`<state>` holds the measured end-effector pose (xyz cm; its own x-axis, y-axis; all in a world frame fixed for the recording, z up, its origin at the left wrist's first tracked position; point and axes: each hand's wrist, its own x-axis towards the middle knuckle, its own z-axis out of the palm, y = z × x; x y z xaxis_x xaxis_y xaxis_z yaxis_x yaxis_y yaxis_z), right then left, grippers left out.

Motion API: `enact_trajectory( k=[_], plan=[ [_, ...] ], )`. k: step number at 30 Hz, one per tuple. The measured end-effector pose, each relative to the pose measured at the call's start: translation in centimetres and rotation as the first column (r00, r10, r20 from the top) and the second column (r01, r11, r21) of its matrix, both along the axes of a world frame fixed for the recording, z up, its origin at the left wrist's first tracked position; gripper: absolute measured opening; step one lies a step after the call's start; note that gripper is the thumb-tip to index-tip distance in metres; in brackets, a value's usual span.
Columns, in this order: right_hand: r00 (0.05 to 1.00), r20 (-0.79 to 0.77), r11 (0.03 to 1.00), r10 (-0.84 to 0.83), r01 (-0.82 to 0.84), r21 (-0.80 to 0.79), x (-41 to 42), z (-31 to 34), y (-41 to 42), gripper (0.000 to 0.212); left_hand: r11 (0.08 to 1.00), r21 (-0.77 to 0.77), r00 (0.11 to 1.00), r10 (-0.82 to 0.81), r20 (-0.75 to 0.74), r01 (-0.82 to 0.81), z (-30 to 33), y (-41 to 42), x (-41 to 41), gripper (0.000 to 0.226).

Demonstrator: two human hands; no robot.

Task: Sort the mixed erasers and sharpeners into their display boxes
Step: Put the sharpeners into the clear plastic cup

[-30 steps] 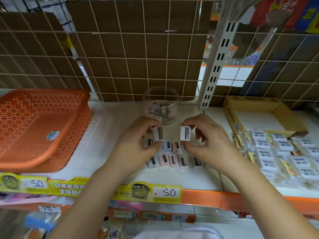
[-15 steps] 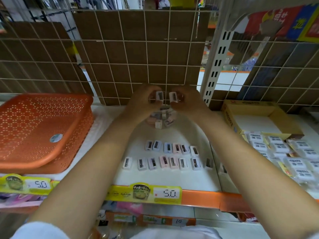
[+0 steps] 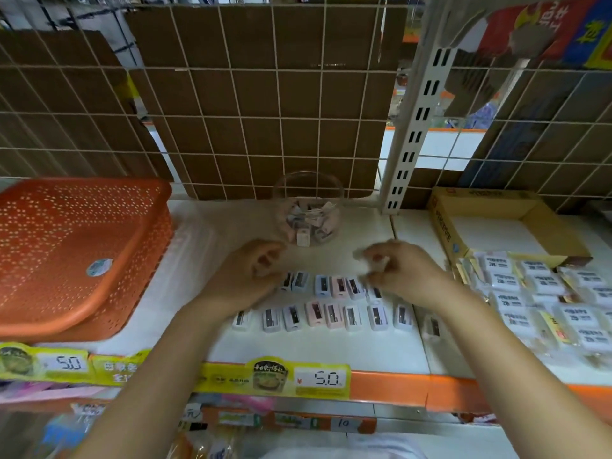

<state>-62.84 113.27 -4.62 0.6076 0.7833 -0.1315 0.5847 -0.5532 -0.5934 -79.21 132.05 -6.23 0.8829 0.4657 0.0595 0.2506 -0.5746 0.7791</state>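
Observation:
Small pastel sharpeners (image 3: 332, 315) lie in two rows on the white shelf (image 3: 205, 226). Behind them stands a clear round jar (image 3: 333, 193) with several sharpeners inside. My left hand (image 3: 243, 281) hovers over the left end of the back row, fingers loosely curled and holding nothing. My right hand (image 3: 402, 274) hovers over the right end of that row; it is blurred, with curled fingers and nothing visible in them. Wrapped white erasers (image 3: 536, 293) are piled at the right, in front of an open yellow cardboard box (image 3: 443, 223).
An orange perforated basket (image 3: 82, 246) lies upside down on the left of the shelf. A wire grid backed with brown cardboard (image 3: 265, 111) closes the back, with a white slotted upright (image 3: 410, 137) beside it. Yellow price tags (image 3: 318, 377) run along the orange front edge.
Both hands carried one sharpener each up to the jar, let them go there, and have come back down empty to the rows.

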Motion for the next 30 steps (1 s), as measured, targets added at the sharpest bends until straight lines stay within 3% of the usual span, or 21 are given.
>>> enact_trajectory(
  k=[3,12,18,26,30],
  plan=[
    [1.0,-0.017,0.998,-0.01,0.009,-0.069,-0.2,-1.3,-1.5,0.046,0.999,-0.049,0.999,0.002,-0.05,-0.005,-1.7,0.4,-0.6,0.048],
    [0.998,-0.052,0.998,-0.042,0.039,-0.057,-0.4,-1.4,-1.6,0.043,0.989,0.126,0.979,-0.052,-0.197,0.078,-2.0,0.6,0.5,0.055],
    [0.998,0.061,0.992,0.016,-0.009,-0.127,-0.2,-0.9,-0.9,0.039,0.975,0.207,0.982,-0.04,-0.184,0.078,-2.1,0.6,0.6,0.037],
    [0.995,0.101,0.997,-0.018,0.026,-0.077,0.3,-1.3,-0.7,0.05,0.97,0.24,0.989,-0.004,-0.149,0.04,-2.2,0.5,0.8,0.036],
    [0.991,0.133,0.999,-0.021,0.027,-0.046,-0.1,-1.1,-0.7,0.044,0.975,0.222,0.995,0.027,-0.093,-0.006,-1.6,0.2,0.7,0.035]
  ],
)
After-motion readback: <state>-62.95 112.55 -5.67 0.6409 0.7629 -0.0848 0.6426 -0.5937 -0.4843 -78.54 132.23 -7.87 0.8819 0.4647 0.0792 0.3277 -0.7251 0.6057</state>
